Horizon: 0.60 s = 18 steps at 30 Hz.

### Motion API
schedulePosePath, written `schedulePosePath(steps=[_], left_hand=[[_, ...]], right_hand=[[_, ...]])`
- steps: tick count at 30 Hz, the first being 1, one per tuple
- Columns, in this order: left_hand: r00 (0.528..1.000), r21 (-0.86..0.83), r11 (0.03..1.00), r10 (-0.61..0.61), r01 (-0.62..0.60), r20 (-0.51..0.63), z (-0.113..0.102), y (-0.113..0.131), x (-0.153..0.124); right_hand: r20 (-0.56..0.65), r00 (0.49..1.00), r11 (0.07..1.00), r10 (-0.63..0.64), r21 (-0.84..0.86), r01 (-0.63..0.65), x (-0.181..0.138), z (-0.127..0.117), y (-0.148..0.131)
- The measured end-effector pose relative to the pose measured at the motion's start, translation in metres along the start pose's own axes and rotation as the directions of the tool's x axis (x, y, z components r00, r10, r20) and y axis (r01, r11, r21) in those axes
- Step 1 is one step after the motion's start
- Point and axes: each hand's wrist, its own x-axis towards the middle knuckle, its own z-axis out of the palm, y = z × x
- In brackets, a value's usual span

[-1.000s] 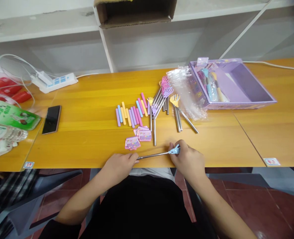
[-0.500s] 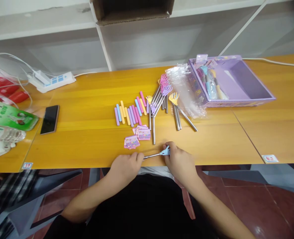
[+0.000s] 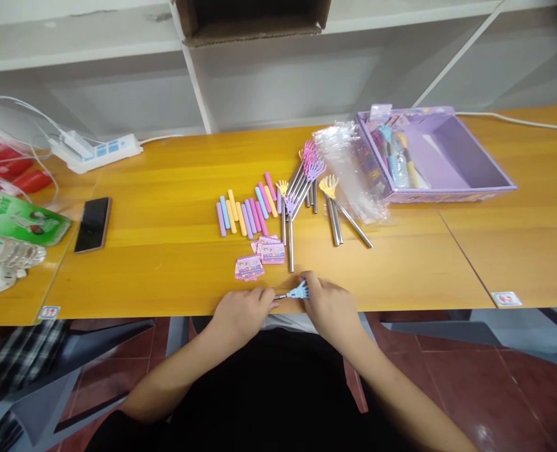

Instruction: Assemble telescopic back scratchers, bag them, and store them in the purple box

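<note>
A back scratcher with a light blue hand-shaped head [image 3: 299, 290] is held level at the table's front edge. My left hand [image 3: 243, 317] is closed round its metal rod, most of which the fingers hide. At the other end my right hand [image 3: 329, 307] pinches the tips of the blue head. Beyond my hands lie more back scratchers with pink, purple and yellow heads, among them a purple one [image 3: 291, 232] and a yellow-headed group [image 3: 333, 210]. Left of them are several coloured handle tubes [image 3: 243, 218]. Small printed cards [image 3: 272, 252] lie in two overlapping piles nearer me.
Clear plastic bags [image 3: 348, 169] lie beside a purple box [image 3: 452, 194] holding packaged back scratchers. On the left are a phone [image 3: 92, 224], a power strip [image 3: 102, 154], a green carton [image 3: 21, 216] and a plastic bottle [image 3: 17, 251]. A cardboard box [image 3: 259, 37] sits on the shelf above.
My right hand has moved left toward my left hand, bringing the blue head with it. Less of the metal rod shows between my hands now.
</note>
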Motion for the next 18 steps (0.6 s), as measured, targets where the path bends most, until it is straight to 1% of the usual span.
schedulePosePath(steps=[4,11,18], left_hand=[[0.999,-0.024,0.999,-0.024,0.023,-0.034,0.0031,0.0022,-0.0022],[0.999,-0.046,0.998,-0.043,0.042,-0.02,0.0003,0.0021,-0.0021],[0.998,-0.04,0.997,-0.066,0.066,-0.015,-0.0004,0.0045,-0.0006]], right_hand=[[-0.069,0.997,1.0,-0.025,0.012,0.026,-0.0001,0.0061,0.0029],[-0.104,0.993,0.994,-0.057,0.085,0.066,0.0018,0.0097,0.0065],[-0.028,0.988,0.987,-0.153,0.039,0.154,0.0016,0.0021,0.0104]])
